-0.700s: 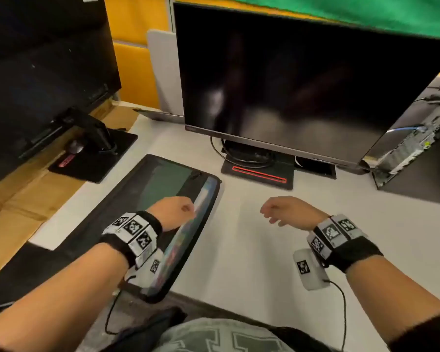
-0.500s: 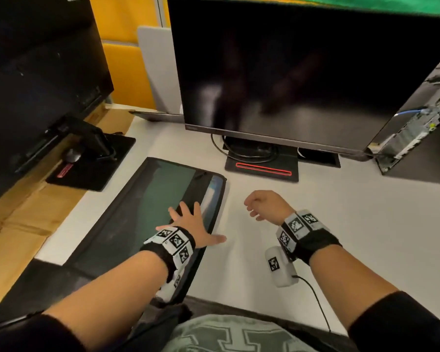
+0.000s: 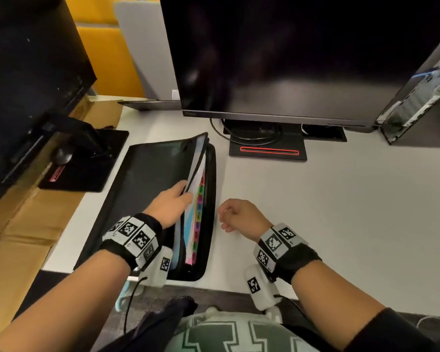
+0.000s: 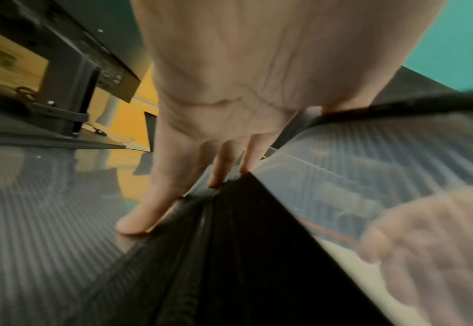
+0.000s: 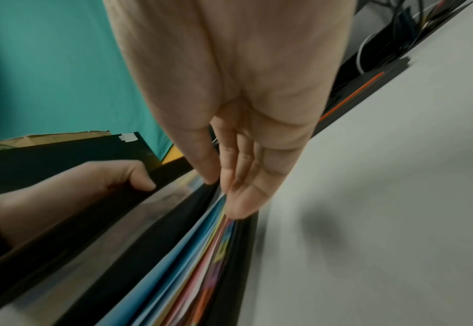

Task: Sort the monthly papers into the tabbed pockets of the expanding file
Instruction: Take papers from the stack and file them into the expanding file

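Note:
A black expanding file (image 3: 148, 189) lies on the left part of the white desk (image 3: 341, 212). My left hand (image 3: 184, 193) pinches the right edge of its translucent top cover (image 4: 383, 154) and holds it lifted. Under the cover show coloured tabs (image 3: 200, 212) and blue, white and pink sheets (image 5: 179, 253). In the left wrist view the fingers (image 4: 224, 172) reach down beside the black pleats (image 4: 229, 253). My right hand (image 3: 229, 214) hovers just right of the file and holds nothing; its straight fingertips (image 5: 238, 209) sit at the tab edge, contact unclear.
A large dark monitor (image 3: 290, 59) on a base with a red stripe (image 3: 267, 151) stands behind the file. A second monitor (image 3: 23, 72) with a mouse (image 3: 62, 156) on its base is at the left. An open computer case (image 3: 417, 97) stands far right. Cardboard (image 3: 23, 224) borders the desk's left.
My left hand, lying flat on the closed file half a second ago, now grips the cover's edge and has raised it, baring the tabs. The right hand stays beside the file.

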The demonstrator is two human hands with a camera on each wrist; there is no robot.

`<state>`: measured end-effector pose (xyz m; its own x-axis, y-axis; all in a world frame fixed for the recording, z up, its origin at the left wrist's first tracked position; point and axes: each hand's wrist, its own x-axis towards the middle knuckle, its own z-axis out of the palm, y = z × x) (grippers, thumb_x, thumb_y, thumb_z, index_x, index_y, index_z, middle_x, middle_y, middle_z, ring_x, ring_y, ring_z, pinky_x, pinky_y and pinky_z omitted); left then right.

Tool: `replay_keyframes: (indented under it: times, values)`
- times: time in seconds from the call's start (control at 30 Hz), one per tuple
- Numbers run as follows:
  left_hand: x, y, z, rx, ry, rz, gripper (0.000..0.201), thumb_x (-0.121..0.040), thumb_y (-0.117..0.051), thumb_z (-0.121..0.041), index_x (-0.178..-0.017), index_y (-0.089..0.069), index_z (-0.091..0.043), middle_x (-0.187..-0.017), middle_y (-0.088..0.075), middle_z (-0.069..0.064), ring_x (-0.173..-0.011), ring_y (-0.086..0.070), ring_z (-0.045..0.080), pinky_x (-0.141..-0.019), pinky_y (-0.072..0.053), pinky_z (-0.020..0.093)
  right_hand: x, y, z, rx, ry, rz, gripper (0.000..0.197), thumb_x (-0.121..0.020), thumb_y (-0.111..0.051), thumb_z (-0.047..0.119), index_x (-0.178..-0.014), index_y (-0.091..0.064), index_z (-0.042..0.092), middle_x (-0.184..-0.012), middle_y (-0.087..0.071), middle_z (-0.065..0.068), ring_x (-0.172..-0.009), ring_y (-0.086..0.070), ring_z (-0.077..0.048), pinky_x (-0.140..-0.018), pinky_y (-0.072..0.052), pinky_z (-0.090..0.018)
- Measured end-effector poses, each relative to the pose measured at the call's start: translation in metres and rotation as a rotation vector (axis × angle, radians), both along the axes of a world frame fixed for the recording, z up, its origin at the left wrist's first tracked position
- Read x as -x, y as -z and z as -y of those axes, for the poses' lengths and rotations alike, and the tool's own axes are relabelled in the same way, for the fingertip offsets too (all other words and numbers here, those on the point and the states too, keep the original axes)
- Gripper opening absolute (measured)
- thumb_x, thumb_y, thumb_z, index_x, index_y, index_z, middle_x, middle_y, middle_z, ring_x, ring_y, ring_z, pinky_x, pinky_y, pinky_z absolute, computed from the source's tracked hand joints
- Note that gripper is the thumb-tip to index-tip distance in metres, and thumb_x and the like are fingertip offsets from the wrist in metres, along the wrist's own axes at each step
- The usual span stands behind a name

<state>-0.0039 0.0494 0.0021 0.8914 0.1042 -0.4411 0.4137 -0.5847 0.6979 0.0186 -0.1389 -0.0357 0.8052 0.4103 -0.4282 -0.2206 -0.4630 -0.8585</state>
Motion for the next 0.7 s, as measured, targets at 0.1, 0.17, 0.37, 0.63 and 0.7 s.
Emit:
replay_keyframes:
  times: [0.1,0.17,0.37,0.63,0.7]
  values:
    - [-0.001,-0.004,-0.016,0.137,-0.107,0.092,0.049,-0.087,-0.044,-0.035,-0.133,-0.050,-0.020,-0.131,-0.053,-0.004,-0.119,-0.049,0.014,-0.097,-0.035,0.026,0.008,-0.001,-0.023,-0.106,0.000,-0.010,0.020,-0.092,-0.048,0.004,-0.109,-0.058,0.006,-0.082,-0.063,-0.007,-0.075,-0.063,-0.021,-0.079,-0.054,-0.031]
    - [-0.002,-0.006,-0.024,0.179,-0.150,0.165,0.027,-0.088,-0.041,-0.021,-0.107,-0.060,-0.018,-0.104,-0.062,-0.004,-0.095,-0.055,0.009,-0.086,-0.038,0.027,0.011,0.000,-0.036,-0.143,-0.010,-0.012,0.024,-0.092,-0.048,0.003,-0.114,-0.056,0.004,-0.081,-0.062,-0.004,-0.077,-0.064,-0.021,-0.082,-0.055,-0.033]
    - [0.002,-0.012,-0.046,0.283,-0.237,0.199,0.029,-0.064,-0.043,-0.021,-0.077,-0.067,-0.016,-0.083,-0.066,0.001,-0.086,-0.059,0.021,-0.079,-0.043,0.036,0.012,-0.002,-0.053,-0.045,-0.091,0.007,0.034,-0.093,-0.052,0.015,-0.126,-0.052,0.006,-0.087,-0.064,-0.005,-0.084,-0.067,-0.024,-0.080,-0.057,-0.032]
    - [0.008,-0.014,-0.030,0.215,-0.108,0.225,0.020,-0.072,-0.042,-0.020,-0.071,-0.061,-0.013,-0.075,-0.062,0.003,-0.075,-0.052,0.012,-0.074,-0.043,0.038,0.005,-0.013,-0.084,0.185,-0.041,0.368,0.017,-0.088,-0.057,0.022,-0.101,-0.057,0.011,-0.100,-0.064,-0.010,-0.092,-0.062,-0.026,-0.083,-0.050,-0.034]
    - [0.006,-0.016,-0.026,0.226,-0.109,0.241,0.031,-0.079,-0.042,-0.012,-0.060,-0.060,-0.028,-0.064,-0.059,-0.013,-0.065,-0.049,0.004,-0.068,-0.040,0.031,0.013,-0.017,-0.090,0.282,-0.102,0.504,0.029,-0.087,-0.054,0.013,-0.116,-0.051,0.008,-0.114,-0.056,-0.012,-0.101,-0.057,-0.028,-0.084,-0.046,-0.031]
